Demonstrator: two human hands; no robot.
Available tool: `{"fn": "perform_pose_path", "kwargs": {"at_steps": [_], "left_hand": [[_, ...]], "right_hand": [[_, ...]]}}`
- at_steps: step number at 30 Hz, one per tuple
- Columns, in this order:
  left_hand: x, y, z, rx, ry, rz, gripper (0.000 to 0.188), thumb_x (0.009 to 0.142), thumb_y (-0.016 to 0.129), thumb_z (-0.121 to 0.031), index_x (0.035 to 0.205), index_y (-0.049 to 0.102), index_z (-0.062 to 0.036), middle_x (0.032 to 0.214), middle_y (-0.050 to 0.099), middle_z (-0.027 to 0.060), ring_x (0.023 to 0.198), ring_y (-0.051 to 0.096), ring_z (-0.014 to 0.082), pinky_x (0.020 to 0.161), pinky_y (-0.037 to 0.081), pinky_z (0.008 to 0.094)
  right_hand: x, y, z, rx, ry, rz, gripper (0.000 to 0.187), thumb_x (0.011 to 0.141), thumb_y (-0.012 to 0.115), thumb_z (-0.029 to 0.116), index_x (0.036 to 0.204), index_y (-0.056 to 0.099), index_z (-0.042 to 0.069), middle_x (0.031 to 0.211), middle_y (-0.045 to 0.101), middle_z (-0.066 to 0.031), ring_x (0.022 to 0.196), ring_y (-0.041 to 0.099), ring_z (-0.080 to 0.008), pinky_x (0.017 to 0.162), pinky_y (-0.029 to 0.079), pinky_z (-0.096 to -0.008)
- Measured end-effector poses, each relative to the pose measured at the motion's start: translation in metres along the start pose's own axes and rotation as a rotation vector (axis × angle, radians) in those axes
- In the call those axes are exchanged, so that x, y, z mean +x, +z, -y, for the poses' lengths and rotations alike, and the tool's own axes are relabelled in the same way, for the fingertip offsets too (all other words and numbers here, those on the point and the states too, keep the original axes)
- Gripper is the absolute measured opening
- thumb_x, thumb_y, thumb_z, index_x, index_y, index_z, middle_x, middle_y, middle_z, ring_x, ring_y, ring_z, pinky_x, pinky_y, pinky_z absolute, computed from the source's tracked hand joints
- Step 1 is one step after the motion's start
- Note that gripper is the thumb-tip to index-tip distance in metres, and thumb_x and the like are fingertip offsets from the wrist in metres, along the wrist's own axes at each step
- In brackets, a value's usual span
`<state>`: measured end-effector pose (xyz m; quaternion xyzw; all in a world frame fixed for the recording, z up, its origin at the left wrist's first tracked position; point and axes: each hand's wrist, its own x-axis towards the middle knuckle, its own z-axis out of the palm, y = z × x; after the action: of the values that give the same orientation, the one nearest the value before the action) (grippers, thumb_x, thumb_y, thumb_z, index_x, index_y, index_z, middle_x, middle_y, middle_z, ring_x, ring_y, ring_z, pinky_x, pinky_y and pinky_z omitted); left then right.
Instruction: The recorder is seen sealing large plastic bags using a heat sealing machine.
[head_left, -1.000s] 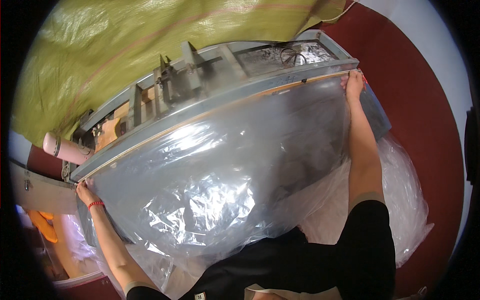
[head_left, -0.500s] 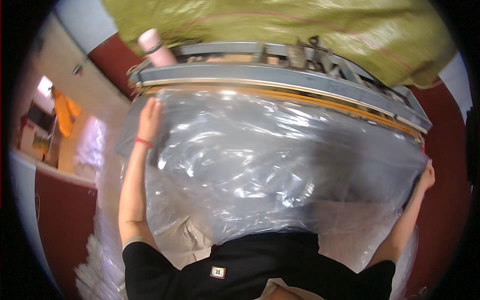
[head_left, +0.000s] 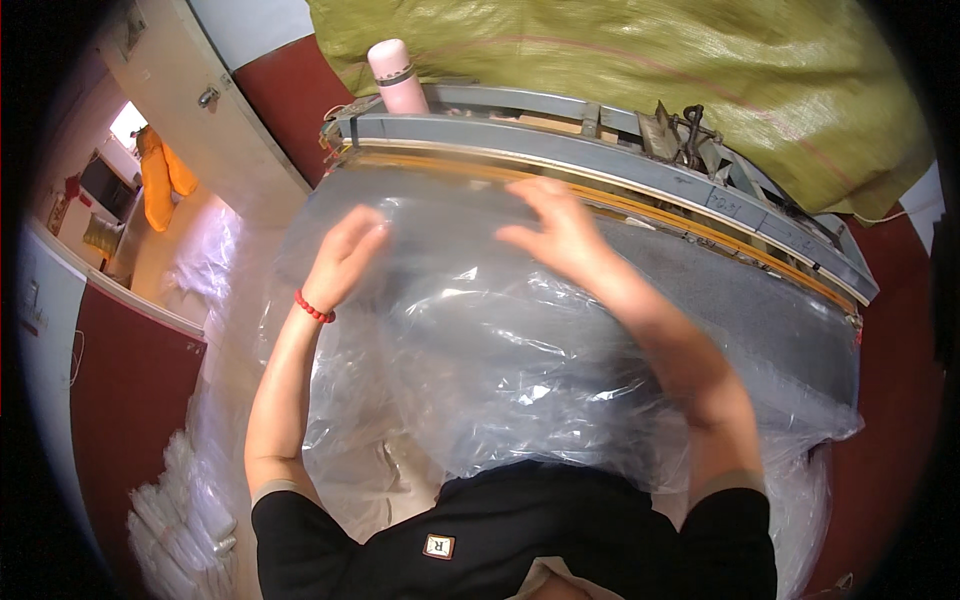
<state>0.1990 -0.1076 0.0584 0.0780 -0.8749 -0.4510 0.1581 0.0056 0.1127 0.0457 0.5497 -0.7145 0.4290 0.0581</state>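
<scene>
A clear plastic sheet [head_left: 510, 340] lies crumpled over a dark grey table top [head_left: 720, 275] and hangs down against my front. My left hand [head_left: 345, 255] hovers above the left part of the sheet, its fingers stretched and slightly blurred, and nothing shows in it. Near the machine's front edge, my right hand [head_left: 555, 230] is over the middle of the surface with thumb and fingers spread, holding nothing. Whether either hand touches the plastic is hard to tell. Behind them runs a long grey metal bar [head_left: 590, 150] with an orange-yellow strip [head_left: 600, 198] along it.
A pink bottle [head_left: 396, 80] stands behind the bar's left end. On the right of the frame sits a dark metal clamp [head_left: 692, 135]. Green woven sheeting [head_left: 620, 60] covers the back. Bundled clear plastic [head_left: 185, 510] lies low on the left, near a doorway with a white door [head_left: 190, 110].
Both hands have let go of the sheet's two far corners. My right hand has swung inward to the middle; the left has come down slightly and rightward. The plastic has slid nearer and bunched up.
</scene>
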Motion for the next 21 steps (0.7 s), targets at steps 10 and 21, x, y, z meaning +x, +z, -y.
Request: {"fn": "perform_pose_path", "kwargs": {"at_steps": [10, 21], "left_hand": [[-0.015, 0.007, 0.079, 0.750, -0.081, -0.030, 0.062, 0.080, 0.053, -0.032, 0.129, 0.028, -0.0027, 0.137, 0.021, 0.0165, 0.129, 0.013, 0.0302, 0.102, 0.017, 0.0403], [0.073, 0.239, -0.064, 0.322, 0.456, 0.176, 0.015, 0.072, 0.062, -0.015, 0.078, 0.059, -0.0009, 0.075, 0.058, 0.0091, 0.071, 0.053, 0.0204, 0.065, 0.043, 0.0297]], "right_hand": [[-0.108, -0.071, -0.108, 0.228, 0.526, -0.254, 0.014, 0.073, 0.067, 0.013, 0.067, 0.060, 0.003, 0.063, 0.056, 0.0022, 0.059, 0.047, -0.0045, 0.055, 0.040, -0.0204], [-0.197, -0.151, -0.142, 0.140, 0.598, -0.519, 0.013, 0.072, 0.067, 0.012, 0.072, 0.062, 0.000, 0.064, 0.057, 0.0035, 0.060, 0.046, -0.0014, 0.055, 0.038, -0.0169]]}}
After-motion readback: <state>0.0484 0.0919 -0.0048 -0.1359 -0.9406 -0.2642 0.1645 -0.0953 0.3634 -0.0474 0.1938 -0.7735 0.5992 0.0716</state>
